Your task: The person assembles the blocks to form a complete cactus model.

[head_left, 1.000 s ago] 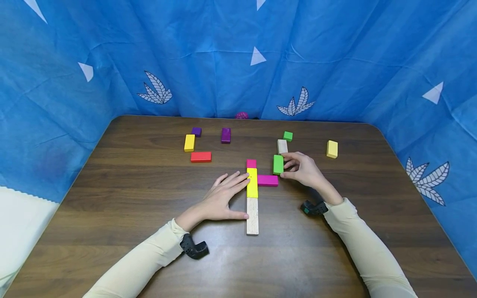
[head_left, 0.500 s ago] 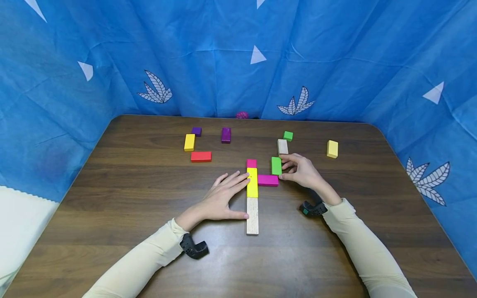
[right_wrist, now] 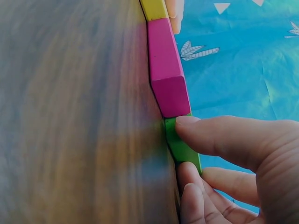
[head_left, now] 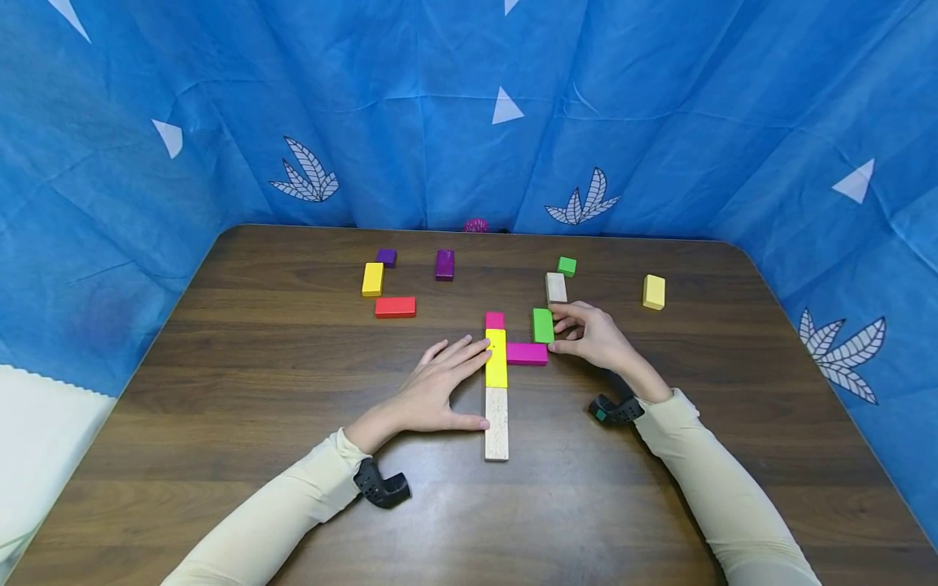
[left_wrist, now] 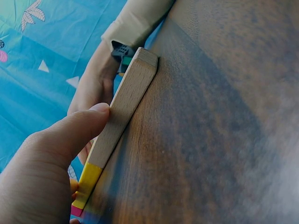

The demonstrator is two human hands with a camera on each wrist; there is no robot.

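A yellow block lies in line between a short pink block and a long plain wooden block. From the yellow block's right side a magenta block sticks out. My left hand is spread flat, its fingertips at the yellow block's left edge and its thumb against the plain wooden block. With thumb and fingers my right hand pinches a green block, which sits at the far right corner of the magenta one. The green block meets the magenta block in the right wrist view.
Just beyond my right fingers are a whitish block and a small green block. A pale yellow block stands farther right. Back left lie red, yellow, dark purple and purple blocks. Blue cloth borders the table.
My right hand has slid the green block slightly left and toward me, closer to the magenta block, then stayed put. My left hand has kept its place.
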